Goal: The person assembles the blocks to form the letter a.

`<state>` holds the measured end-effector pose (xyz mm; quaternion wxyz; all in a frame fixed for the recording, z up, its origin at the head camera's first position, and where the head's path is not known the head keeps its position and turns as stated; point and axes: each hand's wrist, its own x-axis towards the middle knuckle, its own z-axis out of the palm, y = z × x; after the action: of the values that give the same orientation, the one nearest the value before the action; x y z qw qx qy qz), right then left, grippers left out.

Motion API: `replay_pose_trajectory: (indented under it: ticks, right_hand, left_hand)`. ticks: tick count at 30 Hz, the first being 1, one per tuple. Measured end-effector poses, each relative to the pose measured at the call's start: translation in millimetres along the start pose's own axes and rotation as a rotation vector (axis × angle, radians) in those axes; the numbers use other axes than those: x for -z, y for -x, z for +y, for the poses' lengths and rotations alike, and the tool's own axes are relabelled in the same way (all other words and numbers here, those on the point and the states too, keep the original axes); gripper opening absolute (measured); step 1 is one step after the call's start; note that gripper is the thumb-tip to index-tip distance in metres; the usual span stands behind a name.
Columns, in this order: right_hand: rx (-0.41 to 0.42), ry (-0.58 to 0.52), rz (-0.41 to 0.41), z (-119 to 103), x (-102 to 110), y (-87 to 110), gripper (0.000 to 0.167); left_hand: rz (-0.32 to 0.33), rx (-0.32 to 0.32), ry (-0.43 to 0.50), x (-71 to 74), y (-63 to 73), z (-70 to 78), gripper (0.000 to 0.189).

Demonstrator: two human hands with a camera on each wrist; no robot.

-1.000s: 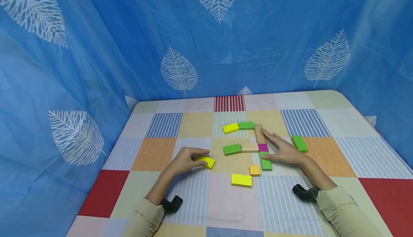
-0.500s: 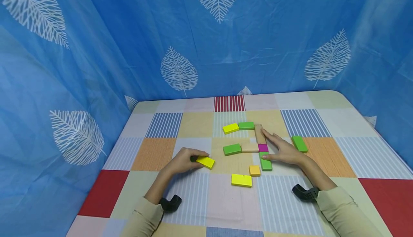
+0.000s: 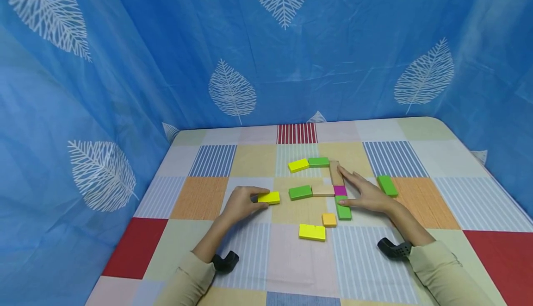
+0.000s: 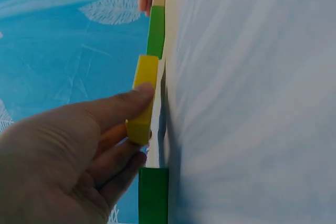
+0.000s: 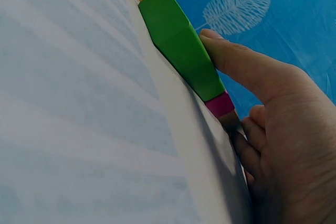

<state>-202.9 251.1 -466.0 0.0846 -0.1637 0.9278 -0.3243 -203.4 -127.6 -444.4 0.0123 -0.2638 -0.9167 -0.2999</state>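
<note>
Yellow block (image 3: 272,198) pinched, left hand (image 3: 241,205); green block (image 3: 300,193) between it and purple block (image 3: 339,190); right hand (image 3: 368,196) wide; dark-green block (image 4: 154,195) cropped.

I hold a yellow block (image 3: 270,198); at my right fingers (image 3: 350,178) are a green block (image 3: 343,212), a magenta block (image 3: 340,190) and a tan block (image 3: 335,172). My sleeves (image 3: 445,271) are beige, the surface (image 3: 301,269) multicoloured patchwork, partly striped, the curtain (image 3: 333,74) blue with white leaves (image 3: 232,88).

There are three yellow blocks (image 3: 270,198), one between the left fingers (image 3: 255,190), five green blocks (image 4: 153,198), and, near the right fingers (image 3: 349,176), two tan blocks (image 3: 323,190), one magenta block (image 3: 339,190), one orange block (image 3: 329,220).
</note>
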Motion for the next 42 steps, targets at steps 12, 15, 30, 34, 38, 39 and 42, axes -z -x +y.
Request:
replay_pose_trajectory:
  ticks: [12, 15, 30, 34, 38, 39, 42]
  right_hand:
    - [-0.018, 0.005, -0.004, 1, -1, -1.1, 0.099]
    - [-0.028, 0.006, -0.008, 0, -1, -1.3, 0.099]
    - [0.019, -0.012, 0.011, 4, 0, 0.8, 0.1]
    - [0.017, -0.009, 0.012, 3, -1, 1.1, 0.1]
    - [0.008, 0.0, 0.009, 4, -2, 0.6, 0.101]
    - [0.005, 0.001, 0.011, 3, -2, 0.5, 0.101]
    - [0.006, -0.003, 0.01, 3, -1, 0.5, 0.1]
  left_hand:
    - [-0.094, 0.037, -0.074, 1.5, 6.4, 7.1, 0.044]
    - [-0.121, 0.033, -0.07, 4.5, 11.3, 9.7, 0.046]
    - [-0.181, -0.051, -0.09, 8.4, 17.8, 17.8, 0.047]
    - [-0.205, -0.092, -0.077, 8.3, 11.8, 14.7, 0.057]
    - [-0.277, -0.123, -0.044, 8.5, 6.9, 12.4, 0.067]
    - [-0.295, -0.132, -0.036, 8.5, 5.9, 12.0, 0.068]
    - [-0.337, -0.142, -0.016, 8.2, 3.3, 10.6, 0.07]
